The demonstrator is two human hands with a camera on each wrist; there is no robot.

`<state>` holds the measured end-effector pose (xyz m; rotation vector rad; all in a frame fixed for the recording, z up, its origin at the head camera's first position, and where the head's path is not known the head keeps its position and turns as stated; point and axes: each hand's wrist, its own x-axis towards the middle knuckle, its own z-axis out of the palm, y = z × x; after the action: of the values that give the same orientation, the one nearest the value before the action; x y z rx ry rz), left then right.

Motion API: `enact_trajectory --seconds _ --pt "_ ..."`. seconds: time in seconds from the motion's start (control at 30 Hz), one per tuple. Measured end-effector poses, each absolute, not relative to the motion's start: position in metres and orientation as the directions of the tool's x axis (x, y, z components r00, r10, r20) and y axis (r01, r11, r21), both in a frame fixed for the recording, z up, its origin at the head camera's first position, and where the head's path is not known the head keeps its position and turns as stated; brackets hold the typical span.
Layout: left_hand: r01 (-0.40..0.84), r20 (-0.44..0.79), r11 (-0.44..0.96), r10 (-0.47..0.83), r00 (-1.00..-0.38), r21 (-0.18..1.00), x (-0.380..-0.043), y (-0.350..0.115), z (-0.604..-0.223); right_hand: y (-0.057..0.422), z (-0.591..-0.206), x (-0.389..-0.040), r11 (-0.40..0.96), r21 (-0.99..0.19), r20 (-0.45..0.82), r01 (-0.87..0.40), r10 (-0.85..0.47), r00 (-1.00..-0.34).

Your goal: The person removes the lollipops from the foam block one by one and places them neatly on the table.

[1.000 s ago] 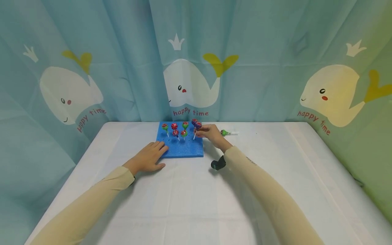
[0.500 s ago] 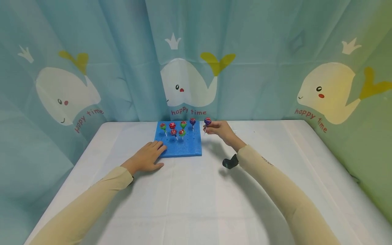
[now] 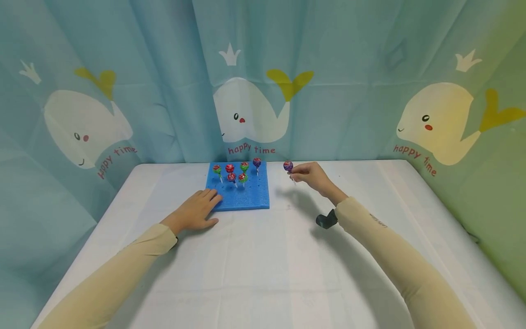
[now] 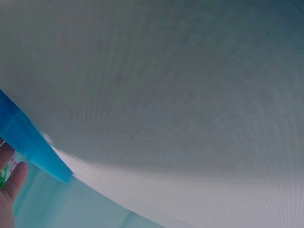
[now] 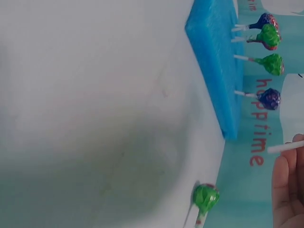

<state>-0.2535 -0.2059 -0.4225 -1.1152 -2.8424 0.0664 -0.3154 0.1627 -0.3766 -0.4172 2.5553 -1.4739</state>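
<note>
My right hand (image 3: 314, 177) pinches a purple-wrapped lollipop (image 3: 288, 166) by its stick, raised to the right of the blue foam board (image 3: 246, 198). In the right wrist view its white stick (image 5: 284, 147) pokes out past the fingers. My left hand (image 3: 195, 210) rests with its fingers on the board's near left corner. Several lollipops stand upright in the board, among them a purple one (image 3: 256, 162) at the back right and a red one (image 3: 229, 168). In the left wrist view only a couple of fingertips (image 4: 15, 178) show beside the foam.
A green lollipop (image 5: 205, 197) lies on the white table in the right wrist view; in the head view the right hand hides it. A dark wrist-camera piece (image 3: 326, 220) hangs under the right sleeve. A whale-print curtain (image 3: 349, 109) stands behind the table.
My right hand has lifted the purple lollipop away from the board and carried it rightward. Another purple lollipop stays standing in the foam. The left hand has kept its place on the board's corner.
</note>
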Motion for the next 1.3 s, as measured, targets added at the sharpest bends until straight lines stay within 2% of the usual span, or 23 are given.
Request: enact_trajectory --seconds 0.3,0.83,1.13,1.3 --pt "0.668 0.060 0.740 0.672 -0.738 -0.076 -0.253 -0.206 -0.423 0.181 -0.380 -0.314 0.554 -0.820 -0.011 -0.145 -0.268 -0.963" --pt "0.669 0.068 0.740 0.673 -0.737 -0.066 -0.253 -0.206 -0.422 0.202 -0.397 -0.322 0.587 -0.809 -0.095 -0.029 -0.179 -0.979" --pt "0.669 0.059 0.740 0.673 -0.738 -0.072 -0.254 -0.207 -0.423 0.199 -0.406 -0.330 0.582 -0.811 -0.059 -0.059 -0.181 -0.982" --pt "0.677 0.068 0.733 0.681 -0.730 -0.071 -0.255 -0.207 -0.423 0.198 -0.410 -0.335 0.575 -0.818 -0.079 -0.029 -0.162 -0.984"
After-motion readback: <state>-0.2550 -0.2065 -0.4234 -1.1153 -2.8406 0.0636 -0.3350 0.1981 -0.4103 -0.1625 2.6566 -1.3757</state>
